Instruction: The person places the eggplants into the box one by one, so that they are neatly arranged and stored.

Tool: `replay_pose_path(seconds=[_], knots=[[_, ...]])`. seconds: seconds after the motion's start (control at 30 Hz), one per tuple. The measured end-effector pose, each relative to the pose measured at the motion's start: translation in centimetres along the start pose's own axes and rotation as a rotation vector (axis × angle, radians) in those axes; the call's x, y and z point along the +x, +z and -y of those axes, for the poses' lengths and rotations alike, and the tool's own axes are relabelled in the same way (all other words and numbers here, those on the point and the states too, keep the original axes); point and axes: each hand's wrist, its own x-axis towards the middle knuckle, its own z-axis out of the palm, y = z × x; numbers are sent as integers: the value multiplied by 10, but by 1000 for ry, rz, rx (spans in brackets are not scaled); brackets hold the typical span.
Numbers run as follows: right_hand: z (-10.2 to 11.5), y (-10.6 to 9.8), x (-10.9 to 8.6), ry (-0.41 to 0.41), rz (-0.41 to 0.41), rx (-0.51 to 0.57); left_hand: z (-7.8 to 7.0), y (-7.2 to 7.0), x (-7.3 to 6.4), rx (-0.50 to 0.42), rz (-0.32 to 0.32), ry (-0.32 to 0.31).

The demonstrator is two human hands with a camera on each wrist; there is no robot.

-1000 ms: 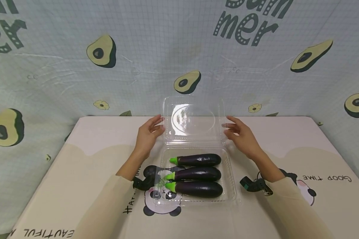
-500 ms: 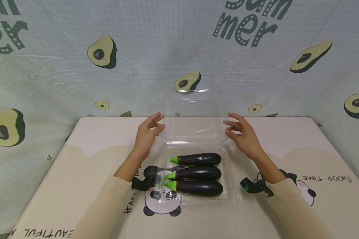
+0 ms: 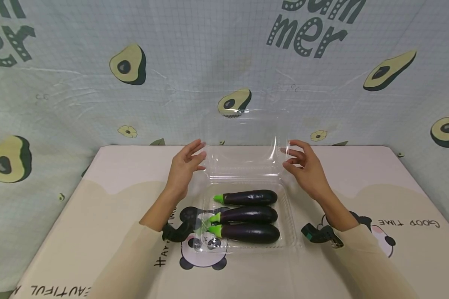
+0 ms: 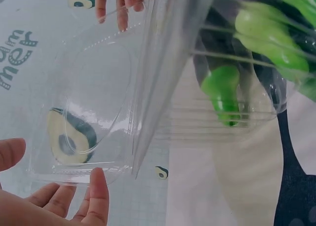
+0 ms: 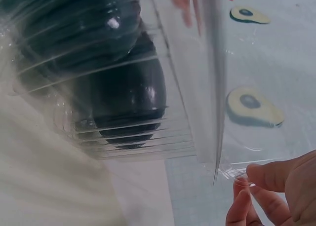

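Note:
Three eggplants (image 3: pixel 248 215) with green stems lie side by side in the clear plastic tray (image 3: pixel 292 232) of a hinged container on the table. Its clear lid (image 3: pixel 243 160) stands raised at the far side, between both hands. On the lid's left, my left hand (image 3: pixel 182 168) touches the edge with its fingers, the thumb held apart in the left wrist view. At the opposite side my right hand (image 3: pixel 304 172) pinches the lid's edge between thumb and fingers (image 5: pixel 269 176), as the right wrist view shows.
A printed cloth with pandas and lettering covers the table (image 3: pixel 127 166). Behind it hangs a grey-green curtain (image 3: pixel 179 83) with avocado prints. Black wrist devices (image 3: pixel 318 232) sit beside both forearms.
The lid has swung and its top edge stands a little higher; the glare on it has shifted. Both hands have risen slightly, the right one moving a bit outward. The eggplants remain in the tray.

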Motion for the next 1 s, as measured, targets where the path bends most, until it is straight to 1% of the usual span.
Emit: replay_pose_path(seconds=[0.1,0.2,0.37,0.57,0.67,0.83,1.0], knots=[[-13,0,2,-12,-6,2,-2,0,-2,-15,0,8],[-23,0,2,-27,-19,6,-3,0,-4,-38,5,34],[-25,0,-2,-53,-32,34,-2,-1,-8,-91,19,85],[-25,0,-5,-85,-32,74,-1,-4,-14,-107,21,146],[-23,0,-6,-103,-40,117,1,-5,-15,-125,28,172],[-21,-1,-9,-145,-49,188,2,-6,-18,-153,26,194],[-22,-2,-13,-194,-46,183,4,-6,-21,-177,15,212]])
